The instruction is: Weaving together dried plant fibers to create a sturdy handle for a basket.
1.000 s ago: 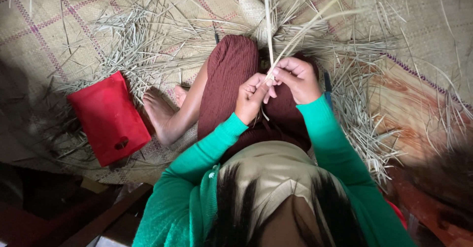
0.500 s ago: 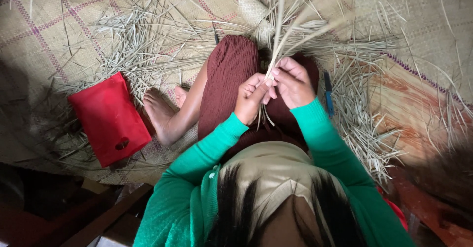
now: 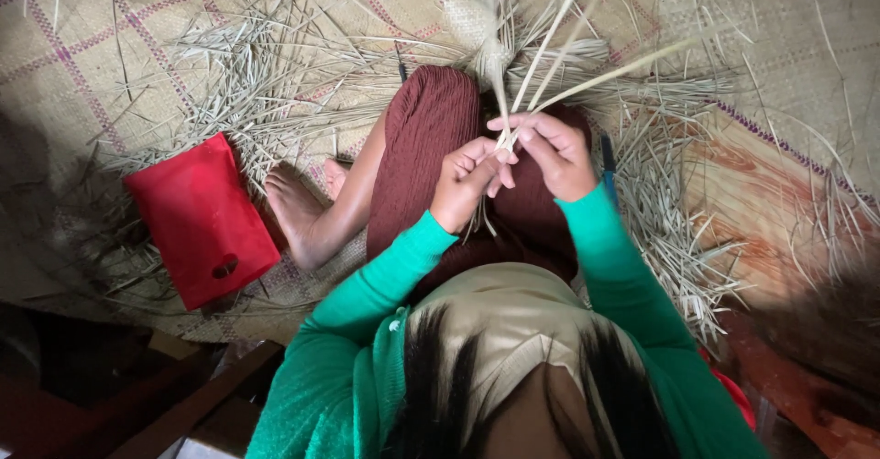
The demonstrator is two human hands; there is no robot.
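- Pale straw strips (image 3: 550,60) are held over the lap, between both hands, and fan up and away from the fingers.
- Nearest the camera, a headscarf and green sleeves (image 3: 385,285) are seen; the arms reach forward from them.
- The left hand (image 3: 465,184) is closed, with thumb and fingertips pinched together on the lower ends of the strips.
- The right hand (image 3: 550,152) is curled, its fingers pressed onto the same bundle just beside the left hand, so that the two hands touch.
- A plaiting or weaving step is judged to be in hand: strands are being gathered and crossed at the pinch point.
- For the next move, a firm pinch would be needed from one hand while a single strip is picked out and folded over.
- A red pouch (image 3: 202,221) lies to the left, beside a bare foot (image 3: 298,207).
- Farther off, loose straw (image 3: 238,65) is scattered over a woven mat (image 3: 64,47).
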